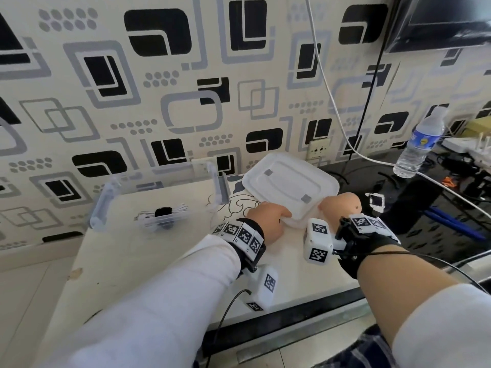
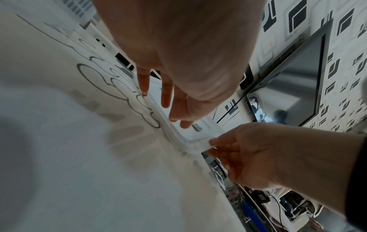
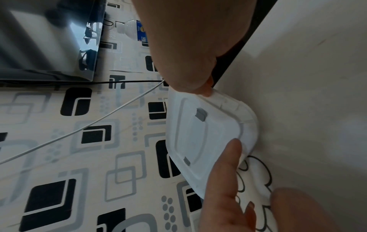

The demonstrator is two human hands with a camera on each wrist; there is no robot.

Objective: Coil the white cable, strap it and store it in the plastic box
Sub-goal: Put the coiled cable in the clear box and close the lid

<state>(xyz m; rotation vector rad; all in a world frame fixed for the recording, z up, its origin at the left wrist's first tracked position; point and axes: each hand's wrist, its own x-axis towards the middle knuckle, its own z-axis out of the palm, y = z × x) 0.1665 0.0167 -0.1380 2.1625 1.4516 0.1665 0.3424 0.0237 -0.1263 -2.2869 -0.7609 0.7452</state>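
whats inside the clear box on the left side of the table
The clear box holds a coiled white cable bound at its middle by a black strap. It stands open, without a lid. The cable's plug ends cannot be made out.

head: high, facing down and forward over table (image 1: 138,261) to wall | wrists: close, low, along hands | shared: white lid (image 1: 289,181)
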